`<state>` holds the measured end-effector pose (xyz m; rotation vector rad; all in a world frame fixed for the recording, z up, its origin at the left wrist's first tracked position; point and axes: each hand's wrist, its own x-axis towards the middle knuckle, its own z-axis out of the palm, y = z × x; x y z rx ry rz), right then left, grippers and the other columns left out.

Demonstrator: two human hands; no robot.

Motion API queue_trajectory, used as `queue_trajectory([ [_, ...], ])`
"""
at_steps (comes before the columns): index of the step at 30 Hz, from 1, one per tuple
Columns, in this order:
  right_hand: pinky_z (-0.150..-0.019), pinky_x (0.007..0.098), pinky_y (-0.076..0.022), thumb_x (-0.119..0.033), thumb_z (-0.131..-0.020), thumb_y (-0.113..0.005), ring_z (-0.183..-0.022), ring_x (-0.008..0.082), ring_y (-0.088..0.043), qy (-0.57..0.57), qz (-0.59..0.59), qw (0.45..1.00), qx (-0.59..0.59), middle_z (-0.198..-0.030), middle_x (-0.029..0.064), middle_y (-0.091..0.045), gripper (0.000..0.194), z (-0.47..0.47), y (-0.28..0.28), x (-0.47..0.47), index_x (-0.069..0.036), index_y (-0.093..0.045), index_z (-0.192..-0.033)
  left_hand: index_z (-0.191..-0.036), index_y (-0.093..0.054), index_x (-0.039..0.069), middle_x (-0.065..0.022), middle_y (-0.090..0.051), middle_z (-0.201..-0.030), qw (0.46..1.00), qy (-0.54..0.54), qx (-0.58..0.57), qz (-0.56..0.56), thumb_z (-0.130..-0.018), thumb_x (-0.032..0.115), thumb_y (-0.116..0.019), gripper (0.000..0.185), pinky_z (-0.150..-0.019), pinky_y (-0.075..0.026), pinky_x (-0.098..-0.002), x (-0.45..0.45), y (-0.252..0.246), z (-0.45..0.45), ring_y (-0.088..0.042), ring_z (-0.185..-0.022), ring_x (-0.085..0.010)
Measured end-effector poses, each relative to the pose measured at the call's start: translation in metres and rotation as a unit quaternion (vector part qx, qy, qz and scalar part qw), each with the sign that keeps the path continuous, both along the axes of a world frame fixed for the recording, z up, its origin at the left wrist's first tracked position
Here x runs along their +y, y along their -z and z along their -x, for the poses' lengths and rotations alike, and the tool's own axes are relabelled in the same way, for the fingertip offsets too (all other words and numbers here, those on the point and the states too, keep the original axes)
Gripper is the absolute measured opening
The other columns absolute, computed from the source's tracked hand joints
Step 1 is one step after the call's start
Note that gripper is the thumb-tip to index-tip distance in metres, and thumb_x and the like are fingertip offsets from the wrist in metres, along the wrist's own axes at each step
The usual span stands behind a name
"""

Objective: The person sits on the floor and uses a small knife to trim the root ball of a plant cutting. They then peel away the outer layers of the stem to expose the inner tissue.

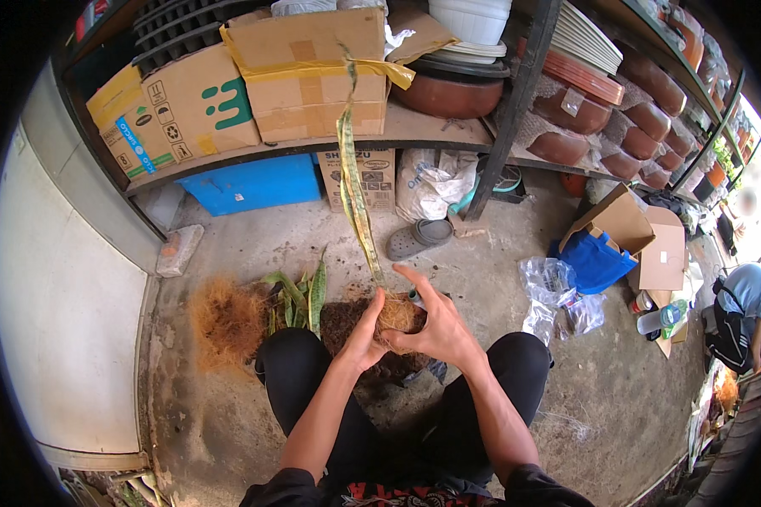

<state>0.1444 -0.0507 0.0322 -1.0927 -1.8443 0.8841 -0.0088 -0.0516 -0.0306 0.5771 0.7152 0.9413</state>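
Between both hands I hold a ball of brown fibre (398, 315) with pale thread across it. One long, mottled snake plant leaf (352, 180) rises upright from the ball, its tip dry and withered. My left hand (364, 336) cups the ball's left and near side. Around its right side curves my right hand (445, 326), thumb against the fibre and index finger raised. Dark soil (337, 323) lies beneath and beside the hands; its container is mostly hidden. A small green cylinder (415, 298) shows behind the right hand.
Loose coconut fibre (228, 323) and more snake plants (301, 295) lie left. A grey clog (420, 238) lies ahead, before a shelf holding cardboard boxes (317, 76) and pots (447, 95). Right are plastic bags (545, 282), a blue bag (596, 260) and a crouching person (742, 310).
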Motion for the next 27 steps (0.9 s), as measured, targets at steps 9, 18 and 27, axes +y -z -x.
queue_trajectory([
  [9, -0.079, 0.0440, -0.0514, -0.030, -0.068, -0.081, -0.094, 0.0408, -0.063, -0.004, 0.028, 0.996, -0.089, -0.098, 0.0205, -0.064, 0.054, -0.005, -0.003, -0.002, -0.005, -0.056, -0.108, -0.123, -0.054, 0.007, -0.0102, -0.063, -0.110, 0.998, -0.043, 0.004, 0.045, -0.099, 0.057, -0.034, 0.058, -0.084, -0.055, -0.0391, -0.003, -0.002, -0.004, -0.063, -0.102, -0.0217],
  [18, -0.078, 0.0471, -0.0517, -0.030, -0.068, -0.078, -0.093, 0.0402, -0.063, -0.015, -0.025, 0.991, -0.128, -0.097, 0.0191, -0.064, 0.051, -0.005, 0.010, -0.002, -0.005, -0.056, -0.107, -0.127, -0.049, 0.008, -0.0118, -0.059, -0.118, 0.987, -0.058, -0.033, 0.143, -0.099, 0.053, -0.026, 0.058, -0.086, -0.054, -0.0453, 0.000, 0.011, -0.007, -0.062, -0.103, -0.0262],
  [27, -0.075, 0.0459, -0.0513, -0.025, -0.064, -0.076, -0.087, 0.0403, -0.062, 0.091, -0.013, 0.996, -0.018, -0.092, 0.0181, -0.064, 0.045, 0.018, 0.039, 0.009, -0.013, -0.060, -0.104, -0.124, -0.051, 0.007, -0.0136, -0.062, -0.113, 0.983, -0.070, -0.094, 0.139, -0.099, 0.057, -0.020, 0.064, -0.079, -0.056, -0.0459, 0.015, 0.041, 0.000, -0.064, -0.099, -0.0278],
])
